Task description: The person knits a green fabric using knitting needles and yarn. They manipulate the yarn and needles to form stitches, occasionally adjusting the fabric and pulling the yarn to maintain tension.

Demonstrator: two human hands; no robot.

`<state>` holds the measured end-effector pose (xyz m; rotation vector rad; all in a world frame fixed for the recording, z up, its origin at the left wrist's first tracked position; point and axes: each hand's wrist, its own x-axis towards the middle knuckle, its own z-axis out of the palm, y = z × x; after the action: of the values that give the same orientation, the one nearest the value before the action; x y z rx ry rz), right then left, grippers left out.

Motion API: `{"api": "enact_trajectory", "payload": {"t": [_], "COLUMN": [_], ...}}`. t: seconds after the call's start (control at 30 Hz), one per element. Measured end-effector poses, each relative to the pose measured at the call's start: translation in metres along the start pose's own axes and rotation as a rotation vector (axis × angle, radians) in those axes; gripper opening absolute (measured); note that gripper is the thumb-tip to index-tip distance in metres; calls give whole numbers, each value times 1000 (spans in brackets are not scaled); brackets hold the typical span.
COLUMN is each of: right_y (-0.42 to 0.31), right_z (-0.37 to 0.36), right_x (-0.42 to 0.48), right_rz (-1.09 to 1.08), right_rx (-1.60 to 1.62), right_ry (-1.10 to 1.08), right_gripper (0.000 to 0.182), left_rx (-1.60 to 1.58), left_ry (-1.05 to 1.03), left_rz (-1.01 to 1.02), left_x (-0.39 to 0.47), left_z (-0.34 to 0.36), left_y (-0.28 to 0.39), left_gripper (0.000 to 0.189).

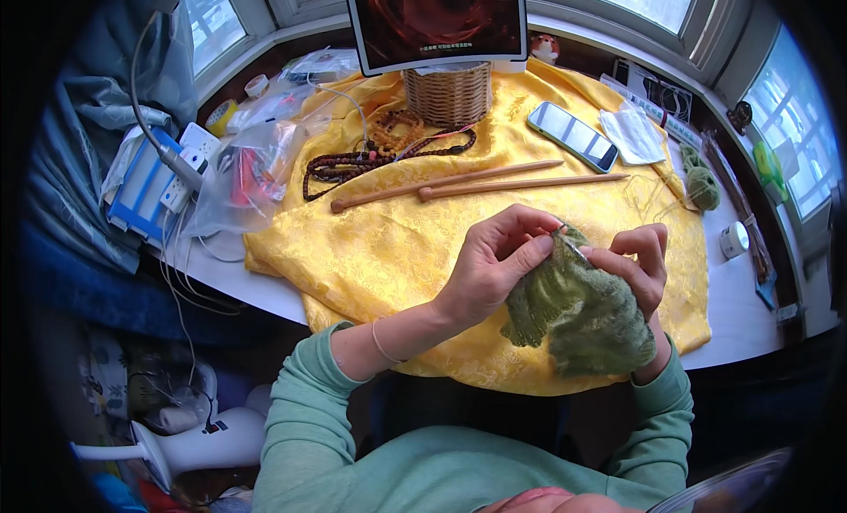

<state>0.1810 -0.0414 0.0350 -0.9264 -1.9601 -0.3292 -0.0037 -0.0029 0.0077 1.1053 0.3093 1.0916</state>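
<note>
My left hand (496, 261) pinches the top edge of a green knitted piece (589, 314) between thumb and fingers. Close by on the right, my right hand (628, 265) grips the same edge, where part of a thin needle seems to show. The knitting hangs below both hands over a yellow patterned cloth (370, 261). Beyond my hands, two thick wooden knitting needles (450, 185) lie side by side on the cloth. A ball of green yarn (703, 187) rests at the right, with loose thin strands to its left.
A wicker basket (448, 93) stands at the back before a screen (440, 23). Dark beads (344, 165), a phone (573, 137) and a white tissue (632, 136) lie on the cloth. Plastic bags (231, 189) and a power strip (188, 172) are left; a small white jar (734, 240) is right.
</note>
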Motion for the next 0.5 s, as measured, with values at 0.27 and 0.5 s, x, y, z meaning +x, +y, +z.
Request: {"api": "enact_trajectory", "payload": {"t": [0.27,0.5], "right_y": [4,13], "right_z": [7,1], "right_x": [-1,-3], "right_rz": [15,32], "right_rx": [56,13], "right_ry": [31,105], "right_gripper": [25,24], "left_rx": [108,29], "left_ry": [-127,-18], "left_rz": [-242,-105], "left_x": [-3,0], "left_z": [-2,2], "left_y": [-2,4], "left_gripper": [17,17]}}
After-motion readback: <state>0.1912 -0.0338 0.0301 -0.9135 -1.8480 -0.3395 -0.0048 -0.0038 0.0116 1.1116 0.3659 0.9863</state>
